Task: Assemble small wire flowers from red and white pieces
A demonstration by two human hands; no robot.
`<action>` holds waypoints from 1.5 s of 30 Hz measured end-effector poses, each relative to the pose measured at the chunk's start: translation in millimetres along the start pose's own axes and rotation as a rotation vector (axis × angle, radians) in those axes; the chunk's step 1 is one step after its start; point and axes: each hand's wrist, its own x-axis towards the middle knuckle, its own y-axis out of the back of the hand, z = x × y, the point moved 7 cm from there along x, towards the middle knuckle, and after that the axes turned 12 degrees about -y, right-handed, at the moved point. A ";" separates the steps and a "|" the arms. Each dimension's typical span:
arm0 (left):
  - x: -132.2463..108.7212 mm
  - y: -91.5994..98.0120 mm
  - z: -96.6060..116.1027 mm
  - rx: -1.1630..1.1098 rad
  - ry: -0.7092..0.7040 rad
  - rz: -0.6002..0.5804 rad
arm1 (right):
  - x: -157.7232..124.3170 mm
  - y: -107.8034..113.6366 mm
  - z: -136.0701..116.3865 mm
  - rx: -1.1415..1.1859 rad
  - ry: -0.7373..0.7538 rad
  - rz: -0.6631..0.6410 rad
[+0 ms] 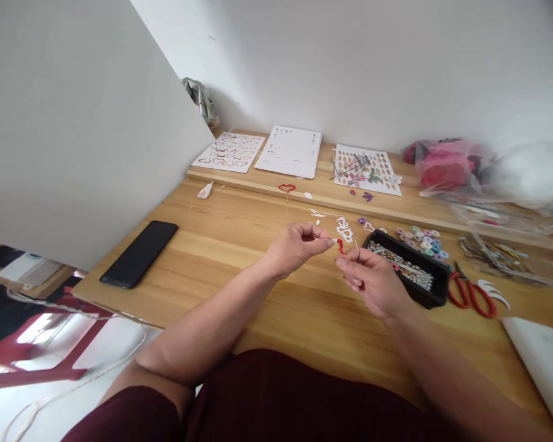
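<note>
My left hand [295, 248] and my right hand [371, 276] are raised close together over the wooden table [212, 264]. Between their fingertips is a small strip, part red and part white, perhaps wrapped in thread [341, 247]. Left thumb and index finger pinch its white end. At the lower end, the right fingers are closed on the red part or a thread too fine to make out. Just behind lie white paper cutouts [344, 229]. A black box [437, 298] of small beads stands beside my right hand, partly hidden by it.
Small thread spools [426, 240] and red-handled scissors [472, 296] lie at the right. A red outline shape on a stem [286, 187], glue bottle [205, 191] and black phone [139, 255] are further left. Patterned sheets [230, 151] rest on the raised back ledge [327, 191].
</note>
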 end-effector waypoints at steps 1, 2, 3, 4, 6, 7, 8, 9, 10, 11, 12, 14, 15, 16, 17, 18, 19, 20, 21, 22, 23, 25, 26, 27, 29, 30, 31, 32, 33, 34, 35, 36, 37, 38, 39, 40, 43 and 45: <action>0.8 2.4 0.4 0.030 -0.020 0.029 | -1.9 -1.2 -1.1 -0.069 0.040 0.012; 1.4 4.8 1.2 0.074 -0.043 0.054 | -4.3 -2.2 -3.3 -0.151 0.084 0.029; 1.7 6.7 2.5 0.129 -0.065 0.072 | -7.3 -3.1 -6.5 -0.241 0.132 0.052; 2.0 8.3 4.2 0.191 -0.088 0.083 | -11.0 -4.2 -10.4 -0.331 0.181 0.078; 2.2 9.2 7.8 0.313 -0.136 0.081 | -20.6 -5.5 -20.7 -0.472 0.286 0.152; 2.1 8.3 9.4 0.362 -0.161 0.067 | -26.0 -5.8 -26.4 -0.518 0.334 0.193; 2.0 6.4 10.2 0.398 -0.181 0.043 | -31.3 -5.5 -31.9 -0.548 0.377 0.236; 1.6 3.7 10.0 0.420 -0.192 0.009 | -36.2 -4.9 -37.2 -0.567 0.415 0.277; 1.0 0.6 8.9 0.431 -0.193 -0.029 | -40.2 -3.9 -41.9 -0.580 0.448 0.312; 0.1 -2.9 6.9 0.434 -0.185 -0.074 | -43.0 -2.7 -46.0 -0.592 0.476 0.337; -1.1 -6.2 4.5 0.433 -0.171 -0.116 | -44.4 -1.3 -49.0 -0.604 0.496 0.350; -3.7 -11.4 -0.3 0.422 -0.129 -0.187 | -42.7 2.8 -52.3 -0.612 0.518 0.347; -5.0 -13.1 -2.1 0.411 -0.109 -0.213 | -40.0 5.8 -52.5 -0.606 0.515 0.339; -6.2 -14.6 -3.8 0.391 -0.085 -0.238 | -36.2 9.5 -51.6 -0.591 0.502 0.329; -7.3 -16.0 -5.0 0.362 -0.062 -0.260 | -31.6 13.2 -49.8 -0.569 0.479 0.315; -8.2 -17.2 -6.1 0.327 -0.039 -0.280 | -26.5 16.7 -47.2 -0.541 0.450 0.296; -9.0 -18.3 -7.0 0.289 -0.016 -0.298 | -21.2 19.6 -43.9 -0.506 0.415 0.272; -9.5 -19.2 -7.7 0.249 0.005 -0.311 | -15.6 21.8 -39.9 -0.466 0.371 0.241; -9.8 -19.8 -8.2 0.208 0.026 -0.318 | -10.3 22.9 -35.3 -0.417 0.321 0.202; -10.0 -20.3 -8.6 0.164 0.044 -0.321 | -5.3 23.2 -30.3 -0.357 0.265 0.159; -9.9 -20.6 -8.5 0.119 0.057 -0.318 | -1.0 22.8 -24.9 -0.286 0.202 0.118; -9.0 -20.1 -7.9 0.040 0.071 -0.291 | 5.1 20.1 -13.6 -0.127 0.068 0.045; -8.3 -19.2 -7.7 0.012 0.076 -0.268 | 6.7 17.7 -8.5 -0.049 0.010 0.016; -7.6 -17.8 -7.7 -0.005 0.079 -0.239 | 7.4 14.9 -4.1 0.016 -0.036 -0.006; -6.0 -13.9 -8.4 -0.018 0.081 -0.171 | 6.8 8.5 2.7 0.096 -0.090 -0.033; -5.2 -11.7 -8.8 -0.020 0.075 -0.136 | 5.9 5.6 5.2 0.110 -0.099 -0.038; -4.3 -9.3 -9.0 -0.019 0.062 -0.099 | 4.7 3.1 7.2 0.109 -0.098 -0.038; -3.3 -6.9 -9.1 -0.013 0.043 -0.064 | 3.4 0.9 8.7 0.089 -0.089 -0.035; -2.5 -4.6 -9.1 0.001 0.023 -0.032 | 1.9 -1.0 9.7 0.054 -0.073 -0.031; -1.8 -2.5 -9.0 0.024 0.003 -0.004 | 0.2 -2.5 10.0 0.005 -0.050 -0.025; -1.2 -0.7 -8.5 0.055 -0.016 0.019 | -1.5 -3.5 9.8 -0.056 -0.021 -0.016; -0.9 0.9 -7.9 0.090 -0.032 0.038 | -3.1 -3.9 9.1 -0.119 0.008 -0.001; -0.7 2.2 -6.9 0.124 -0.044 0.054 | -4.5 -4.0 8.5 -0.175 0.031 0.013; -0.6 3.2 -5.6 0.155 -0.057 0.067 | -5.5 -3.8 7.9 -0.211 0.047 0.026; -0.6 3.9 -4.0 0.179 -0.070 0.079 | -6.2 -3.6 7.4 -0.224 0.056 0.033; -0.7 4.2 -2.3 0.195 -0.082 0.086 | -6.6 -3.6 7.2 -0.220 0.056 0.033; -0.7 4.4 2.0 0.238 -0.112 0.094 | -7.4 -4.8 5.2 -0.197 0.057 0.023; -0.6 4.8 4.9 0.285 -0.138 0.097 | -10.1 -5.9 0.0 -0.273 0.105 0.049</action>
